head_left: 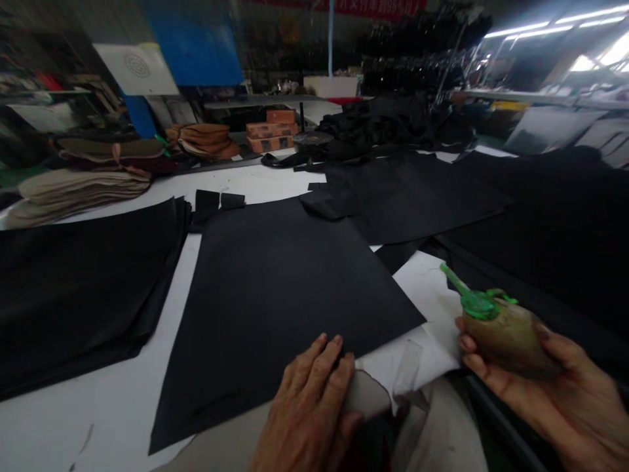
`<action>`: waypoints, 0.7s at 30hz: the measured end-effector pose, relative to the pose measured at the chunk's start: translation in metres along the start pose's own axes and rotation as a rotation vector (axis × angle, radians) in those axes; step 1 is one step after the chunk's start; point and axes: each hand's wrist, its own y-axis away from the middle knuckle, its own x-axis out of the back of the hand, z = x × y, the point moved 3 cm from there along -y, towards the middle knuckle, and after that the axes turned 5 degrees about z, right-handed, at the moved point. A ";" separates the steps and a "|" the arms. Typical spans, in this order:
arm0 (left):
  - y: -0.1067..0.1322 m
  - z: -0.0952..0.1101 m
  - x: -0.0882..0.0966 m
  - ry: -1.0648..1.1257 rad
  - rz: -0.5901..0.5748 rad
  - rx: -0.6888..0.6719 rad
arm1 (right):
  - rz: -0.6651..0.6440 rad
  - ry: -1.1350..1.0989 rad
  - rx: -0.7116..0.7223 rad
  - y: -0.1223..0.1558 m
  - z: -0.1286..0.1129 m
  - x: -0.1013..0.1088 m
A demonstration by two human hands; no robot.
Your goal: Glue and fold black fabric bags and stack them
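My left hand [312,400] lies with its fingers stretched out on the near edge of a black fabric panel [275,288]. The panel is spread flat over a white-covered table [108,413], its near edge close to my body. In my right hand [550,393], off to the right and above the table's edge, is a squeeze bottle [511,337] with a yellowish, worn body. Its green cap and narrow green spout [455,278] point up and to the left. My right fingers wrap round the bottle's lower part.
Stacked black fabric [88,288] lies at the left, with folded beige cloth [83,190] behind it. More black panels [417,196] overlap at the back and right. Farther back are brown bundles [204,141], brick-like blocks [270,134] and a heap of black straps [388,124].
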 end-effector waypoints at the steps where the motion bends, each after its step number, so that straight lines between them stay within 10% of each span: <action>1: -0.002 0.001 -0.003 -0.027 -0.001 -0.020 | -0.019 0.017 0.004 -0.001 0.000 0.003; 21: 0.024 0.001 0.006 -0.191 0.023 -0.035 | 0.038 0.374 0.087 0.022 0.010 0.039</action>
